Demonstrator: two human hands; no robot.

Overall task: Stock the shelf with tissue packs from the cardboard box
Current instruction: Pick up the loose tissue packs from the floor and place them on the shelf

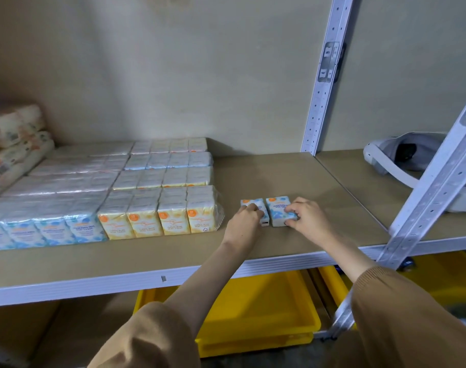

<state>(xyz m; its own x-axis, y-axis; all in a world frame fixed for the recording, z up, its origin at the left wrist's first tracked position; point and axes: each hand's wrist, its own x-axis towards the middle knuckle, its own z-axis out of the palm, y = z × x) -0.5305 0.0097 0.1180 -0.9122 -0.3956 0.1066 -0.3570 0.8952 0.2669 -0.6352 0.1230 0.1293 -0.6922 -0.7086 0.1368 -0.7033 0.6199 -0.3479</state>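
Note:
Two small blue-and-white tissue packs lie side by side on the brown shelf board (293, 179). My left hand (244, 224) grips the left pack (253, 203), with its fingers curled over the top. The right pack (278, 209) is pinched at its right end by my right hand (307, 219). To their left stand rows of wrapped tissue multipacks, yellow ones (157, 221) at the front and blue ones (46, 232) further left. The cardboard box is out of sight.
Soft patterned tissue bundles (16, 144) are stacked at the far left. White slotted uprights (323, 83) divide the bays, and a diagonal post (434, 192) crosses at right. A white headset (402, 158) lies in the right bay. Yellow bins (261, 309) sit on the level below.

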